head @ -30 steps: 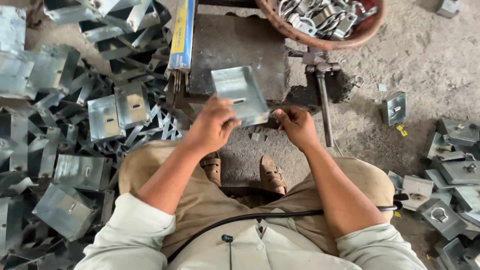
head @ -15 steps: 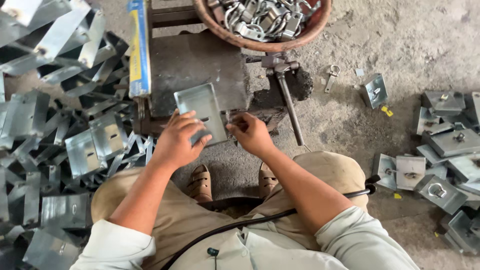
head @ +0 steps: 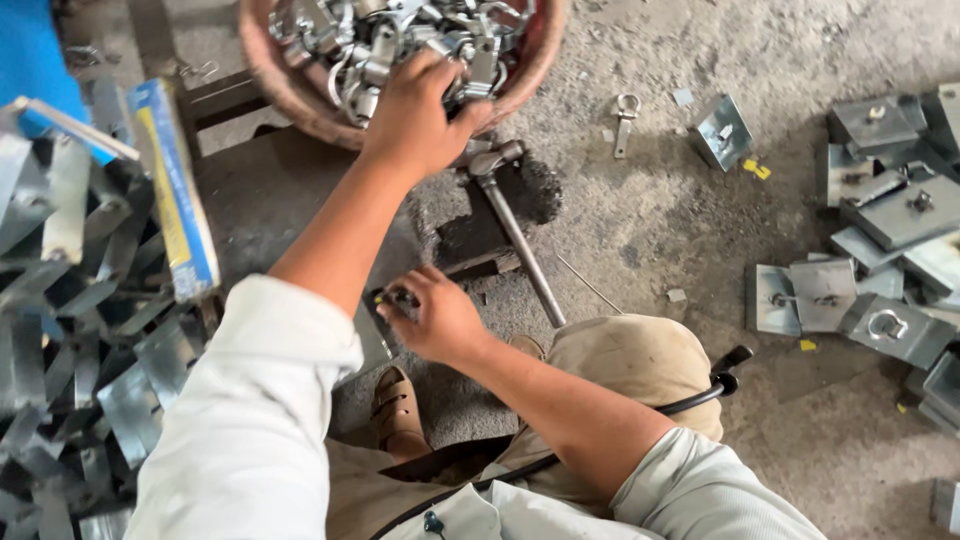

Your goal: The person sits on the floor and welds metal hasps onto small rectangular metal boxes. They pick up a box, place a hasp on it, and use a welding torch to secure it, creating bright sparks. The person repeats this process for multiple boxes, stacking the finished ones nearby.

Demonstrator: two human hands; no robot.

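We are reaching with our left hand [head: 418, 105] into the reddish round basin [head: 275, 85] at twelve o'clock, which is full of small metal ring parts [head: 370, 50]. The fingers are curled down among these parts, but we cannot tell if they already close on one or only touch the heap.

Our right hand [head: 432, 318] is low, near the centre, just above our sandal [head: 398, 410]. Its fingers pinch the edge of a folded grey metal plate [head: 372, 335], mostly hidden under the left sleeve; something small and dark sits at the fingertips, too small to name.

A long metal lever tool [head: 515, 225] lies on the dark work block [head: 470, 225] between the two hands, untouched.

About progress, we judge it like this: at three o'clock a group of plates with rings already fitted [head: 880, 325] lies on the ground, so many pieces look finished. At nine o'clock a big heap of bare plates [head: 70, 350] waits, so much work seems left. For the plate in hand, the ring is not yet on it, as far as we can see; this piece is at its beginning.
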